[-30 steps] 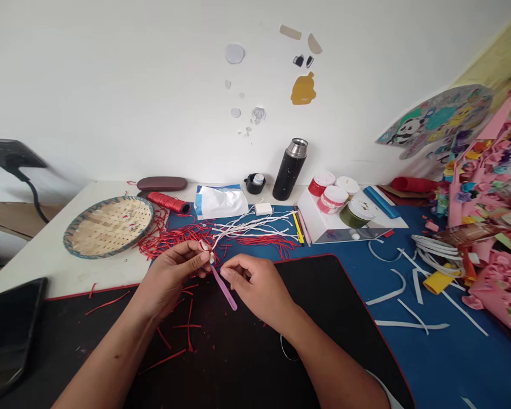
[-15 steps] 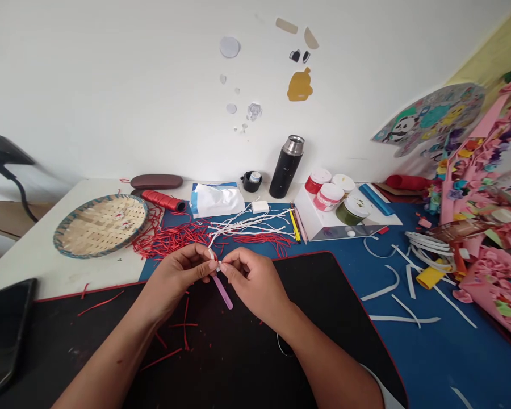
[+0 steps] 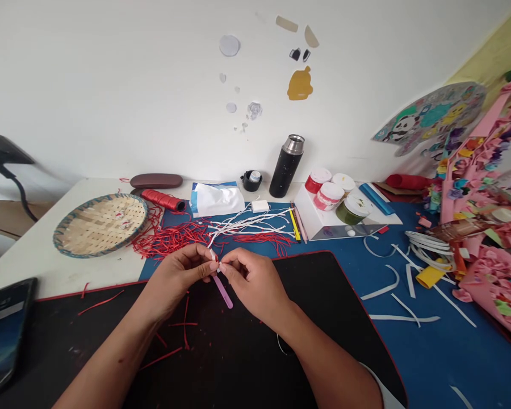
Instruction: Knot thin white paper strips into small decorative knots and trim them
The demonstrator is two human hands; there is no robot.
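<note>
My left hand (image 3: 181,275) is closed, its thumb and fingers pinching a short white cord (image 3: 213,254) with a bit of red on it. From the right, my right hand (image 3: 255,281) pinches the same white piece, fingertips almost touching those of my left. How the cord is wound or knotted between them is too small to make out. A slim purple strip (image 3: 223,294) sticks out below the fingertips; its upper end is hidden by them. Just beyond the hands lie a bundle of white cords (image 3: 251,222) and a heap of red cords (image 3: 176,238).
A black mat (image 3: 315,284) with red thread scraps lies under my hands. Behind stand a woven basket (image 3: 63,244), a red thread spool (image 3: 164,200), a black flask (image 3: 284,170) and paint jars (image 3: 329,196). White strips (image 3: 404,318) lie right; a phone (image 3: 4,341) lies left.
The phone's screen at the left has lit up. Both hands stay nearly in place, still pinching the white cord, with only slight finger movement.
</note>
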